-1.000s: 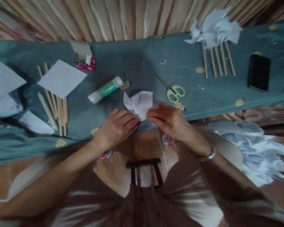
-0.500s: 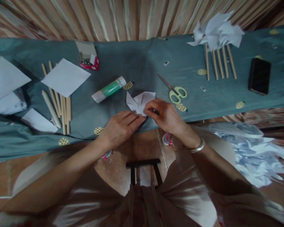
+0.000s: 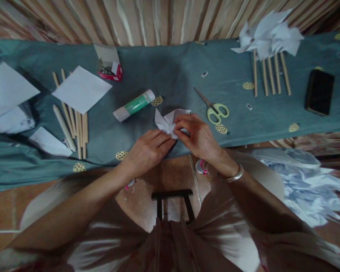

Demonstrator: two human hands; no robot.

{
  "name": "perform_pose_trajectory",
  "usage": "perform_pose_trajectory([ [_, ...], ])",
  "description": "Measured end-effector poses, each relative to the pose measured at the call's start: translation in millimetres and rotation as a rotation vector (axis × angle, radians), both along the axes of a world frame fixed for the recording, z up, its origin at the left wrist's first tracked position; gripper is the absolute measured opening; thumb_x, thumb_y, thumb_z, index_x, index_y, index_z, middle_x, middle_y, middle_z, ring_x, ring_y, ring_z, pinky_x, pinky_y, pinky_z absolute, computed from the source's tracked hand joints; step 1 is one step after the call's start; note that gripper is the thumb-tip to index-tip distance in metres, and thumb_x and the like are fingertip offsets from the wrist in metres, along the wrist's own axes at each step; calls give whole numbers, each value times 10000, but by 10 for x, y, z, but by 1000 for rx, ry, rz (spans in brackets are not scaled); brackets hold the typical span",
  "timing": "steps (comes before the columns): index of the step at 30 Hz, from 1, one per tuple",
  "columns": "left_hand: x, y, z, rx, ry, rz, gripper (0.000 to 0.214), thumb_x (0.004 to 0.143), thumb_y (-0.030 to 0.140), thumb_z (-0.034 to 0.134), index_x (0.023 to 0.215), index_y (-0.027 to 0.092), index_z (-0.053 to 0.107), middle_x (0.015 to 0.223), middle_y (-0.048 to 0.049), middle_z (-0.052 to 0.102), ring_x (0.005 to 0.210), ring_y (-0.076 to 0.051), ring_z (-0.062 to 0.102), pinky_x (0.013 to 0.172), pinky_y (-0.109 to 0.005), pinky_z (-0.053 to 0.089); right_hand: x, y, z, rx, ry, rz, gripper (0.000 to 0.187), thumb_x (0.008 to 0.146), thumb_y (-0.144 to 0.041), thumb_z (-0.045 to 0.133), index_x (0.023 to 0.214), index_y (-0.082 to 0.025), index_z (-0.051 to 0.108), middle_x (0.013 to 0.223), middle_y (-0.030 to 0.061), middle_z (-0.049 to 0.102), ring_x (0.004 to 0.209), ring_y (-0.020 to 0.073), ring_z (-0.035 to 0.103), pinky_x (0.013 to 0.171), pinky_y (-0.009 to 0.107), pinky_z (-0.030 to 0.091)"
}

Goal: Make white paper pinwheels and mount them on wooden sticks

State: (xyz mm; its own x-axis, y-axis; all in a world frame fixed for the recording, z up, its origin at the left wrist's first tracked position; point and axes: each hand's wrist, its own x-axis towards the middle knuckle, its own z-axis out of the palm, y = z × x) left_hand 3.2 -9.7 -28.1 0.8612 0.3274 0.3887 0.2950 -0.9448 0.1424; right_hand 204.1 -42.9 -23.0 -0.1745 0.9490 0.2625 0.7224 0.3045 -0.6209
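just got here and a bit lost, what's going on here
A person's left hand holds the near edge of a small, partly folded white paper piece, while curled fingertips of the right hand touch its middle. Beyond it, on teal cloth, lie a green-and-white cylindrical tube and scissors with pale green handles. White paper pinwheels on wooden sticks lie farther right.

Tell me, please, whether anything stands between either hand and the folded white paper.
Nothing visible does: the left hand and right hand both touch the folded white paper. The scissors and green-banded tube lie apart from it.
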Motion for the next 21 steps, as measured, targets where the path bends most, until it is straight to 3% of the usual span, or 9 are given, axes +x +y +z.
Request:
perform_pose_trajectory([
  [10,22,9,1,-52,-37,5,165,949,160,550,1055,113,668,931,-86,711,846,-193,619,733,-323,466,-3,4,-8,6,-28,-15,142,902,-197,571,769,-220,617,908,34,675,923,211,610,912,378,466],
  [21,24,12,11,-88,-8,13,199,970,174,505,1054,129,680,944,-89,713,865,-190,628,758,-327,497,14,-19,-27,-4,-30,-38,85,897,-224,590,825,-210,634,1005,61,681,981,229,602,931,391,467],
])
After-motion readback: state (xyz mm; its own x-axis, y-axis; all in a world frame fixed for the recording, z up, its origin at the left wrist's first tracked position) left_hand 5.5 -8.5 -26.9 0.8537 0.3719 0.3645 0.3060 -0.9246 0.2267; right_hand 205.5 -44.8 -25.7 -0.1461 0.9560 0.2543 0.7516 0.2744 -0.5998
